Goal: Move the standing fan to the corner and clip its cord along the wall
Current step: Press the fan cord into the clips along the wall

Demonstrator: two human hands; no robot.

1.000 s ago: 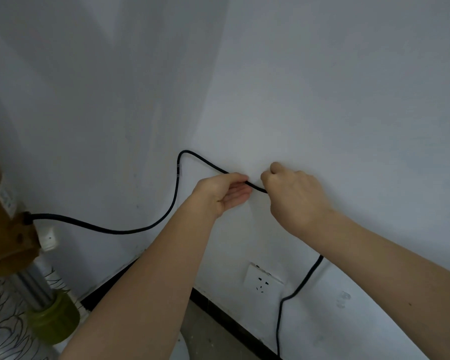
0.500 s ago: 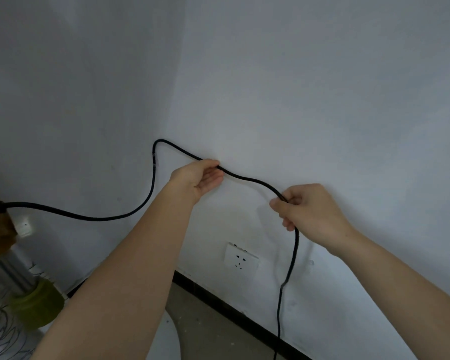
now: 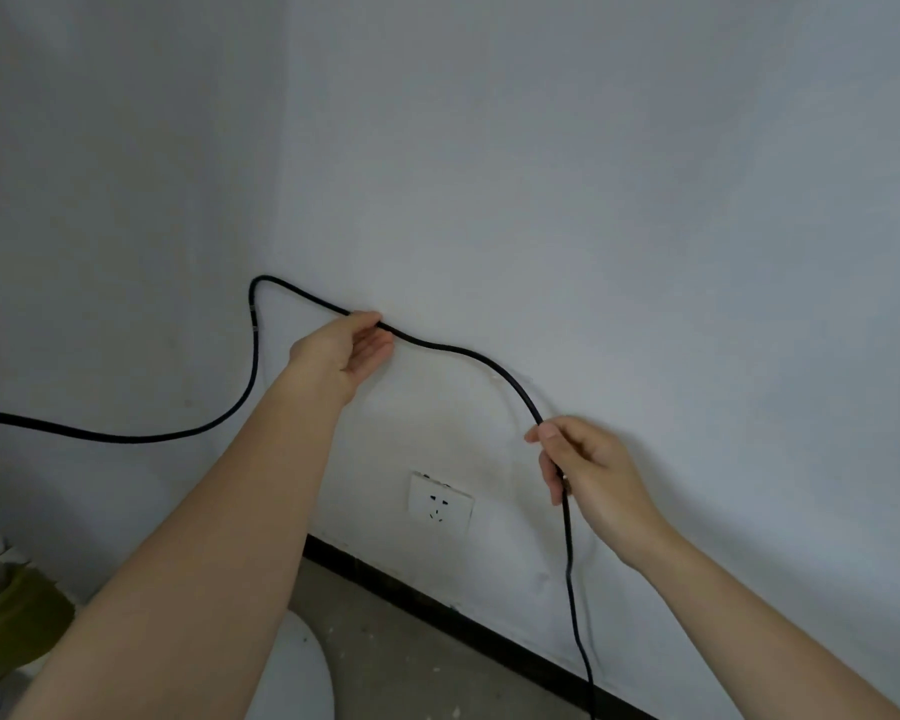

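Head view: the black cord ran along the white wall near the room's corner. It entered from the frame's edge at 9 o'clock, sagged, climbed to a tight bend at about 10 o'clock of centre, then sloped down toward 4 o'clock and dropped to the bottom edge near 5 o'clock.

The left hand reached up just right of the bend. Its thumb lay on top of the cord and its nearly straight fingers below, so the cord was pinched between them close against the wall. The right hand, at 4 o'clock from the left one and well apart from it, grasped the cord where it turned downward, thumb tip against curled fingers, with the cord hanging straight down below that grip.

A white wall socket sat between the two forearms, at 6 o'clock beneath the cord's arch and apart from it. A dark baseboard met the grey floor below. A white rounded object showed at 6 o'clock, partly behind the left forearm, and an olive-green thing at 8 o'clock.
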